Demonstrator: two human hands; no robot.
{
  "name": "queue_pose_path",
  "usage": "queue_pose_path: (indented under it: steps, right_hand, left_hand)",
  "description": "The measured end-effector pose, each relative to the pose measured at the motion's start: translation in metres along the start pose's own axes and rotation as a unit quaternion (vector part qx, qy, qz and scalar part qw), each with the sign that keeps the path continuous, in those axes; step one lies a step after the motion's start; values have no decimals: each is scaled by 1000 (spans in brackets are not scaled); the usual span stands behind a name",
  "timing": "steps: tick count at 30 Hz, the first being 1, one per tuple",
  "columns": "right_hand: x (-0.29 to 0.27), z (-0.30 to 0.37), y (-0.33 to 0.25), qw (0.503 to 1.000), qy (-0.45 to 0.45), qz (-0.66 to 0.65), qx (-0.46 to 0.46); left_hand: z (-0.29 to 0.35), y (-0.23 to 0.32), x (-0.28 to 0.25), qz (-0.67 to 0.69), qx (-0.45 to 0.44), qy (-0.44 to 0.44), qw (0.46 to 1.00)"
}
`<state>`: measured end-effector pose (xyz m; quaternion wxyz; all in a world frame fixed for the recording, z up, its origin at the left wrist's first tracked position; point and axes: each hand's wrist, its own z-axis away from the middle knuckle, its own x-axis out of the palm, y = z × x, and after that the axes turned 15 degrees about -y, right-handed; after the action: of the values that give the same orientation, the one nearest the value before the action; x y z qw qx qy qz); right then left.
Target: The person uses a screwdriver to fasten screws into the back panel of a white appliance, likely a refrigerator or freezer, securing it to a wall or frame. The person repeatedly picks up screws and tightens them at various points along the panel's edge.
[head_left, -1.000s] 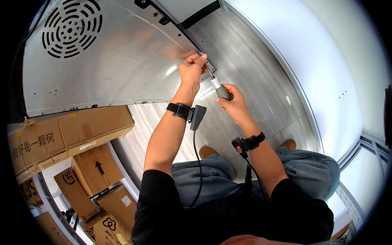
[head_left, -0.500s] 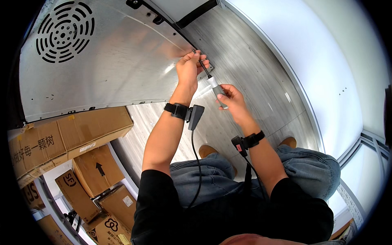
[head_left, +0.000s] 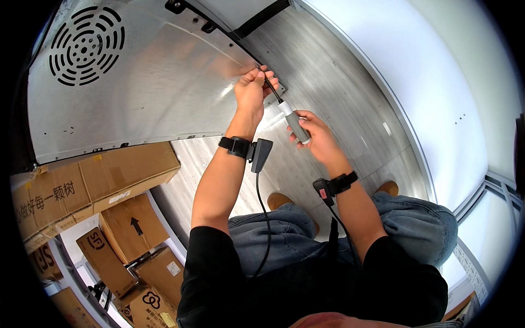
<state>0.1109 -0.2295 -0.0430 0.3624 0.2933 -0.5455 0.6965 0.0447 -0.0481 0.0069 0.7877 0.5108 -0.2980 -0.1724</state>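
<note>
My right hand (head_left: 317,136) grips the grey handle of a screwdriver (head_left: 293,123). Its thin dark shaft runs up and left to the right edge of a large sheet-metal panel (head_left: 147,93). My left hand (head_left: 252,90) pinches the shaft near its tip, right at that edge. Whatever sits under the tip is hidden by my fingers. Both wrists wear black bands, and a small dark device with a cable (head_left: 260,154) hangs from the left one.
The panel has a round vent grille (head_left: 86,46) at upper left. A brushed-metal floor (head_left: 339,104) and white wall (head_left: 437,71) lie to the right. Several cardboard boxes (head_left: 93,180) stack at lower left. My knees in blue jeans (head_left: 415,218) are below.
Both hands and the screwdriver have shifted slightly up along the panel edge. My left fingers have closed more tightly around the shaft near the tip.
</note>
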Motion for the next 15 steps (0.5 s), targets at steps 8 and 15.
queue_pose_path:
  steps: [8,15]
  right_hand:
    - [8,-8,17,964,86,242,-70]
    - [-8,-1,1,995,-45,-91,-3]
  left_hand:
    - [-3,1,1,-89,-22,26,995]
    - [0,3,1,-8,-14,12,1000]
